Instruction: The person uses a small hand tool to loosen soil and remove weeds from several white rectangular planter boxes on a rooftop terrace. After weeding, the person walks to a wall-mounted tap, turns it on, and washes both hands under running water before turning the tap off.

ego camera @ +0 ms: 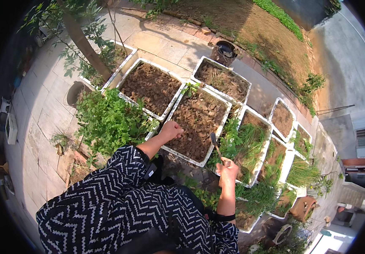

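Note:
My left hand (172, 130) hangs over the near left rim of a white foam planter box (201, 163) filled with loose brown soil (198, 119). Its fingers are curled together; nothing shows between them, though something tiny could be hidden. In my right hand (228, 170) is a small hand tool, perhaps a hand hoe or trowel (214, 139), gripped by its wooden handle. The tool's dark metal blade points up and away, at the right edge of that box. A small leafy seedling (191, 89) grows at the box's far left corner.
Another soil-filled foam box (150, 87) adjoins on the left, beside a bushy green plant (112, 123). Behind stands a box with dry stalks (222, 79) and a dark bucket (225, 50). Boxes of grassy plants (252, 143) crowd the right. A tree trunk (82, 41) leans at upper left.

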The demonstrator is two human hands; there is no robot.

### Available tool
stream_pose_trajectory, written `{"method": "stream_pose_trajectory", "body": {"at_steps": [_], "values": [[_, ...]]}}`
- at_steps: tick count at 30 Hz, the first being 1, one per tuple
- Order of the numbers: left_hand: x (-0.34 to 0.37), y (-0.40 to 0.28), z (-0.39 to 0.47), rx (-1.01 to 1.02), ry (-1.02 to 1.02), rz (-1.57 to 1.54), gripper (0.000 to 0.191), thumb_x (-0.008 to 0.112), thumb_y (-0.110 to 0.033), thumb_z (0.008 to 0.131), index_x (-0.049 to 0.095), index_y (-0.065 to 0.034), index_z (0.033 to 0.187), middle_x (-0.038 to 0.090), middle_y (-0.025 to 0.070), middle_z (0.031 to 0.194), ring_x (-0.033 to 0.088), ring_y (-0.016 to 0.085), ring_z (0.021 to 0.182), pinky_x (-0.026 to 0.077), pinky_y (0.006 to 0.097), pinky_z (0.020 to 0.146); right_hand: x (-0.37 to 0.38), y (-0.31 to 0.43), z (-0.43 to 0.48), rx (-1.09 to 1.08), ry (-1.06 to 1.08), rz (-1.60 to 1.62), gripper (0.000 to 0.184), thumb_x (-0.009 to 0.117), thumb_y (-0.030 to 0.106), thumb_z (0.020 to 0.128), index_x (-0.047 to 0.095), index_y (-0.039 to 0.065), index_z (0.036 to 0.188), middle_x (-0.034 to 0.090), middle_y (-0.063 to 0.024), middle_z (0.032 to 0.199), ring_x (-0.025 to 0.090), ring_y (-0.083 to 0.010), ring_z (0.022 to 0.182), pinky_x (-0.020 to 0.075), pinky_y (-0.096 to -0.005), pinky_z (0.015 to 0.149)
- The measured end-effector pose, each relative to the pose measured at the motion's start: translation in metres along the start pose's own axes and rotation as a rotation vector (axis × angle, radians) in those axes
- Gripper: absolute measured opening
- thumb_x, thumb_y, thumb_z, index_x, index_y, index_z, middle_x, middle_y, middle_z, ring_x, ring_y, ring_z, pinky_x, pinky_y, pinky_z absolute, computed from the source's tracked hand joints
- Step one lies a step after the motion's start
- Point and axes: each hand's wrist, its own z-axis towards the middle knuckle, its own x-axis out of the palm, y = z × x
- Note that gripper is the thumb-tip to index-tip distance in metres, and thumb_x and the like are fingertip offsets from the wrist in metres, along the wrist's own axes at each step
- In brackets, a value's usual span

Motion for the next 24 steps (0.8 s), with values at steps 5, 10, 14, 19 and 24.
{"method": "stream_pose_trajectory", "body": {"at_steps": [5,10,14,19,24], "values": [[-0.003,0.021,0.040,-0.080,0.029,-0.052,0.020,0.070,-0.015,0.083,0.064,0.0023,0.075,0.066,0.0070,0.064,0.063,0.012,0.055,0.049,0.0257,0.048,0.039,0.002,0.035,0.080,0.017,0.020,0.036,0.068,-0.006,0.070,0.062,-0.008,0.105,0.059,-0.0030,0.073,0.053,-0.0099,0.052,0.0459,-0.0248,0.048],[0.015,0.054,0.075,-0.164,0.105,-0.115,0.020,0.065,-0.016,0.088,0.066,0.0018,0.079,0.064,0.0068,0.062,0.064,0.013,0.054,0.051,0.0274,0.048,0.071,-0.015,0.078,0.056,0.029,-0.141,0.042,0.069,0.005,0.073,0.059,-0.008,0.113,0.061,-0.0058,0.072,0.058,-0.0123,0.053,0.0460,-0.0256,0.049],[0.042,0.086,0.091,-0.177,0.163,-0.152,0.031,0.061,-0.024,0.090,0.066,0.0038,0.076,0.066,0.0090,0.065,0.066,0.015,0.056,0.053,0.0309,0.054,0.087,-0.047,0.128,0.107,0.087,-0.358,0.035,0.067,0.003,0.072,0.060,-0.009,0.104,0.060,-0.0075,0.066,0.057,-0.0129,0.049,0.0462,-0.0278,0.045],[0.084,0.140,0.110,-0.224,0.144,-0.201,0.027,0.063,-0.024,0.089,0.064,-0.0005,0.077,0.066,0.0079,0.071,0.066,0.015,0.063,0.054,0.0316,0.060,0.104,-0.107,0.202,-0.050,0.156,-0.591,0.014,0.064,0.005,0.068,0.059,-0.006,0.076,0.058,-0.0109,0.061,0.059,-0.0222,0.052,0.0477,-0.0332,0.049],[0.125,0.205,0.136,-0.268,0.116,-0.320,0.024,0.063,-0.024,0.089,0.063,-0.0011,0.085,0.066,0.0072,0.073,0.065,0.014,0.067,0.051,0.0314,0.060,0.117,-0.148,0.276,-0.118,0.160,-0.890,0.015,0.064,0.010,0.065,0.060,-0.002,0.073,0.060,-0.0211,0.064,0.061,-0.0407,0.065,0.0484,-0.0421,0.061]]}}
